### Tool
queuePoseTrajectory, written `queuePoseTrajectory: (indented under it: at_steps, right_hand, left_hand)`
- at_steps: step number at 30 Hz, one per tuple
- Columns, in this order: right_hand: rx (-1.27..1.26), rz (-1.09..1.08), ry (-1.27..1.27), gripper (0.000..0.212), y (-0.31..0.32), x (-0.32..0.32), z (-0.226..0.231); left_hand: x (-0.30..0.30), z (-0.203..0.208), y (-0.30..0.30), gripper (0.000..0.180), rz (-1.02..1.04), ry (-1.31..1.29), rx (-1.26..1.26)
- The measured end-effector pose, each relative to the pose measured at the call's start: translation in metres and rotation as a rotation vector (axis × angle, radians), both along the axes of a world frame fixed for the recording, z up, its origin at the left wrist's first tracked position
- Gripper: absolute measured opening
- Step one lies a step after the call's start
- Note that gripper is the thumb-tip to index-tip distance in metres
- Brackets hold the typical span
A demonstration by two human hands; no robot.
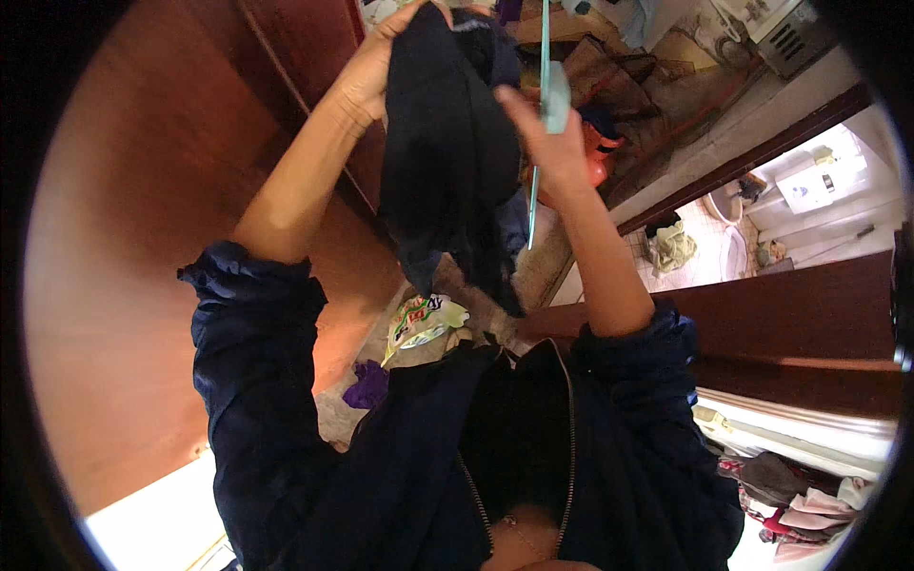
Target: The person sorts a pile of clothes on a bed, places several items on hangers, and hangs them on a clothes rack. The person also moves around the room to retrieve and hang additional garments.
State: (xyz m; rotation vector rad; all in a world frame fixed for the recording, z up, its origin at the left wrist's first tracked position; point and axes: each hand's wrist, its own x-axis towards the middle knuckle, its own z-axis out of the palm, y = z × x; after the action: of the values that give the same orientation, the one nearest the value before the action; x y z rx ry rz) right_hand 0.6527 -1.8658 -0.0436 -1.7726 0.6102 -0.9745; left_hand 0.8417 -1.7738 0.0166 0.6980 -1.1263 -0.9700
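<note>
My left hand [367, 71] is raised and grips the top of a dark navy garment [447, 162] that hangs down between my arms. My right hand [552, 143] is also raised, touching the garment's right side and holding a light blue plastic hanger [550, 90] whose thin arm runs down past my wrist. Both forearms are bare, with dark blue jacket sleeves pushed up to the elbows.
A brown wooden wardrobe door [143, 238] fills the left. A colourful plastic packet [424, 319] and a purple cloth [367, 385] lie on the floor below. A red-orange plastic object [600, 162] sits behind my right hand. An open doorway at right shows a tiled bathroom [724, 238]. Clothes [800, 504] pile at lower right.
</note>
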Motion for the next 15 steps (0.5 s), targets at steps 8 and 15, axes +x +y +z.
queuePoseTrajectory:
  at_steps: [8,15]
  right_hand:
    - [-0.195,-0.109,0.361,0.038,-0.026,0.04,-0.05]
    - [-0.35,-0.179,0.357,0.032,-0.079,0.03,-0.077]
  left_hand:
    - [0.004,-0.001,-0.033,0.008,-0.061,-0.032,-0.068]
    - [0.03,-0.022,-0.02,0.015,0.019,-0.46,-0.01]
